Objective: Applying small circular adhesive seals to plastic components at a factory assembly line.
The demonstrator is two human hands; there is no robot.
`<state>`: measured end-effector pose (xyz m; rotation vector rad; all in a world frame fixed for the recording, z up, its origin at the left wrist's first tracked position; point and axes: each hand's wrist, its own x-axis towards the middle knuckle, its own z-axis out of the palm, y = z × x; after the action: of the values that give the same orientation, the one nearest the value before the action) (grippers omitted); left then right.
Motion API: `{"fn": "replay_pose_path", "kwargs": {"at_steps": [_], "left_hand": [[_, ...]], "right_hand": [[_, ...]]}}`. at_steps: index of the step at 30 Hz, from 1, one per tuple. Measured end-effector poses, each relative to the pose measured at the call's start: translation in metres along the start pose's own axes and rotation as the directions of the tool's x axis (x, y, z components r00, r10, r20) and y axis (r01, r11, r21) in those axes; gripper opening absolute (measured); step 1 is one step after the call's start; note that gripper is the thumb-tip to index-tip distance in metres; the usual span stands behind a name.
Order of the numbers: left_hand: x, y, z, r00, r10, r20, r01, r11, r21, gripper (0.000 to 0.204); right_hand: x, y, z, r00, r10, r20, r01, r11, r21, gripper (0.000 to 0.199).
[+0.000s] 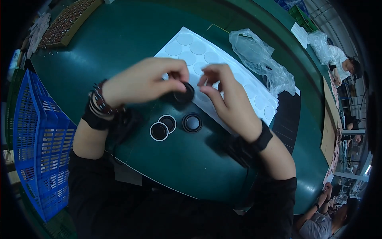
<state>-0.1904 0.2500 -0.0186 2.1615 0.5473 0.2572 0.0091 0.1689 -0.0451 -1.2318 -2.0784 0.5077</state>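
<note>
My left hand [149, 81] grips a black round cap [184, 93] by its edge, between thumb and fingers, above the green table. Close by on the right, my right hand [227, 93] is curled over white sheets of round stickers [199, 47]. Its thumb and forefinger come nearly together; whether something thin is between them is hard to see. Below the hands lie two black discs with white rims, one disc [158, 132] partly overlapping the other disc [170, 121]. Beside them sits another black round part [192, 122] with a shiny middle.
Crumpled clear plastic bags [258, 55] lie past the sheets, with a black sheet [287, 115] on the right. A cardboard tray of small parts [69, 24] stands far left. A blue plastic crate [41, 147] is at the table's left edge. Other people sit along the right side.
</note>
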Motion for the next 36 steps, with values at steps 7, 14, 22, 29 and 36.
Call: {"fn": "replay_pose_path", "kwargs": {"at_steps": [7, 14, 22, 29, 36], "left_hand": [[-0.006, -0.036, -0.018, 0.992, 0.081, 0.094, -0.11, 0.93, 0.35, 0.009], [-0.007, -0.055, -0.021, 0.992, 0.038, 0.117, -0.076, 0.936, 0.344, 0.011], [-0.006, -0.058, -0.026, 0.999, -0.015, 0.033, 0.004, 0.955, 0.298, 0.013], [-0.009, -0.067, -0.034, 0.997, 0.057, -0.054, -0.027, 0.901, 0.433, 0.016], [-0.007, -0.064, -0.035, 0.993, 0.088, -0.076, -0.045, 0.895, 0.444, 0.015]], "right_hand": [[0.04, 0.038, 0.026, 0.977, -0.15, 0.153, 0.179, 0.965, -0.194, 0.049], [0.053, 0.074, 0.028, 0.998, -0.056, 0.007, 0.056, 0.993, -0.1, 0.047], [0.063, 0.101, -0.006, 0.962, 0.261, 0.076, -0.263, 0.965, 0.021, 0.044], [0.095, 0.071, 0.03, 0.993, -0.025, 0.111, 0.033, 0.996, -0.079, 0.046], [0.115, 0.075, 0.034, 0.965, -0.16, 0.209, 0.202, 0.958, -0.202, 0.046]]}}
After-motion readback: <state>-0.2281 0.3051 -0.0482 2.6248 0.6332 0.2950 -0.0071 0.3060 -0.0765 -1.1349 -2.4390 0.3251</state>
